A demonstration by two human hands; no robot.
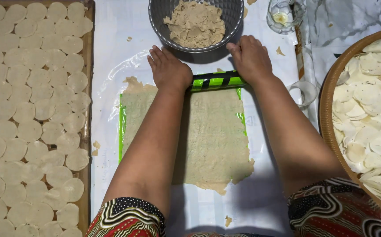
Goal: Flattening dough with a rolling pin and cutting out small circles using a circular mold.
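I am rolling dough flat. My left hand point(169, 70) and my right hand point(249, 59) both lie on the rolling pin point(217, 81), which is green with black stripes. The hands are spread flat, palms down, fingers pointing away from me, pressing on the pin and not curled around it. The pin sits at the far end of the dough sheet point(208, 136), so I think this push has gone as far as it can. The sheet is thin and lies on a clear plastic sheet point(111, 87) spread over the bench, with green strips point(122, 127) showing along its two long sides. Its near edge is ragged, and a bit sticks out at the far left corner. Just past my hands stands a grey bowl point(234, 17) with a lump of dough point(195, 24) inside. On my left is a tray point(86, 131) full of round dough pieces point(28, 109) laid side by side. On my right is a big basket point(326, 118) heaped with thin round pieces point(370, 114). A small glass point(285, 15) stands beyond the bowl. I think the next move asks me to pull the pin back toward me with an even push from both hands, so the sheet stays the same all over and does not tear.
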